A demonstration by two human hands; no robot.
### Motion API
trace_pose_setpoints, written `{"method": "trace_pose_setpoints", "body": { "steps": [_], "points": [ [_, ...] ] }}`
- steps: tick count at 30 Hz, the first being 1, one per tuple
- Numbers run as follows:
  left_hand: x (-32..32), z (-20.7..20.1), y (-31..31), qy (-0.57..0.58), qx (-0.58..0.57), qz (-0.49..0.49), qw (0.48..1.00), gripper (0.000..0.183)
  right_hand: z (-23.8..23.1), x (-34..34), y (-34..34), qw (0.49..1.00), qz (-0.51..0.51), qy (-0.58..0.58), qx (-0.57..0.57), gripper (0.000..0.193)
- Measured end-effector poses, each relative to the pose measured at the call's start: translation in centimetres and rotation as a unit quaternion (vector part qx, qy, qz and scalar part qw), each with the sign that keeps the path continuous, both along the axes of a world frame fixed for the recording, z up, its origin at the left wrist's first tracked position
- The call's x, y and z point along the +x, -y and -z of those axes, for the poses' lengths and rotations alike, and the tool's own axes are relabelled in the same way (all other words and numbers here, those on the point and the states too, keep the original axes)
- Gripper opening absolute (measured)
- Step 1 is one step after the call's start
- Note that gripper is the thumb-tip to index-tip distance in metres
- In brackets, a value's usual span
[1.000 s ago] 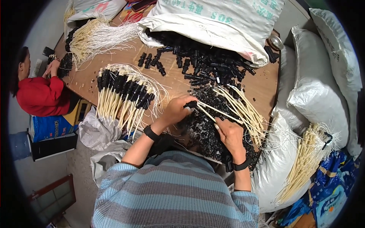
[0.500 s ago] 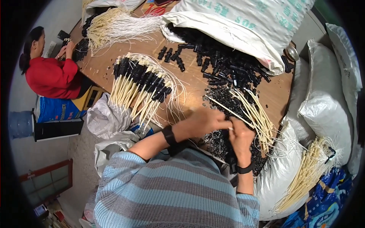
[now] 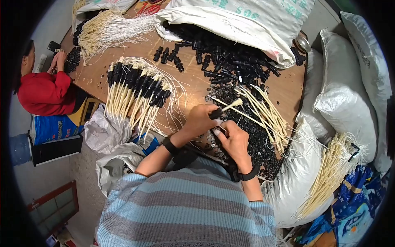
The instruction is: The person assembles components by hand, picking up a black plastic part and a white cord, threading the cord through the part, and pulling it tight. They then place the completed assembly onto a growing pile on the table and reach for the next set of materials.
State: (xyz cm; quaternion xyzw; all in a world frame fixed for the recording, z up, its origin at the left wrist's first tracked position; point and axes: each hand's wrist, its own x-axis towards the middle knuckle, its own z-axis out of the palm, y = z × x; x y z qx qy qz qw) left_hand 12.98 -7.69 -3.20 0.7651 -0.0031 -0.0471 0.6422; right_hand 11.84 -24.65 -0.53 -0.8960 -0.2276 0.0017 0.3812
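Note:
My left hand [image 3: 199, 121] is closed round a black plastic connector [image 3: 216, 113], from which a cream end [image 3: 234, 103] sticks out up and to the right. Just beside it, my right hand [image 3: 234, 142] has thumb and fingers pinched together near the connector's lower end. What sits between those right fingertips is too small and hidden to make out. Under and past both hands spreads a pile of small dark clips [image 3: 251, 136]. A loose bundle of cream-sleeved wires [image 3: 267, 117] lies across this pile, to the right of my hands.
Assembled wires with black connectors [image 3: 135, 84] lie fanned out on the left of the table [image 3: 123, 51]. Black connectors [image 3: 222, 57] spill from a white woven sack [image 3: 230, 20] at the back. Full sacks [image 3: 345, 70] line the right; a co-worker in red [image 3: 45, 92] sits far left.
A black connector with a cream end now shows in my left hand, blurred before. My hands have shifted slightly left and closer together; the whole view has moved a little.

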Motion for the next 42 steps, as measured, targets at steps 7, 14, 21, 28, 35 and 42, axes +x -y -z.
{"method": "trace_pose_setpoints", "body": {
  "steps": [7, 14, 21, 28, 35, 42],
  "points": [
    [-1.1, -0.5, -0.4, 0.16, 0.229, -0.007, 0.96, 0.035, -0.1, 0.0, 1.6, 0.998, 0.048, 0.036, 0.025, 0.014],
    [-1.4, -1.1, -0.6, 0.148, 0.284, 0.025, 0.947, 0.036, -0.3, 0.5, 1.1, 0.997, 0.067, 0.044, 0.021, 0.015],
    [-1.6, -1.0, -0.2, 0.145, 0.304, 0.075, 0.939, 0.042, 0.8, 0.2, 1.0, 0.999, 0.029, 0.029, 0.02, 0.015],
    [-1.5, -0.5, -0.8, 0.164, 0.253, 0.062, 0.951, 0.04, 0.9, -0.6, 1.8, 0.98, 0.112, -0.112, 0.118, 0.016],
    [-1.6, 0.1, 0.0, 0.201, 0.269, 0.074, 0.939, 0.03, 0.7, -0.3, 1.2, 0.997, 0.05, -0.017, 0.053, 0.013],
    [-1.6, -1.0, 0.1, 0.14, 0.225, 0.129, 0.956, 0.043, 0.5, -0.4, 1.1, 0.998, -0.03, -0.016, 0.053, 0.017]
  ]
}}
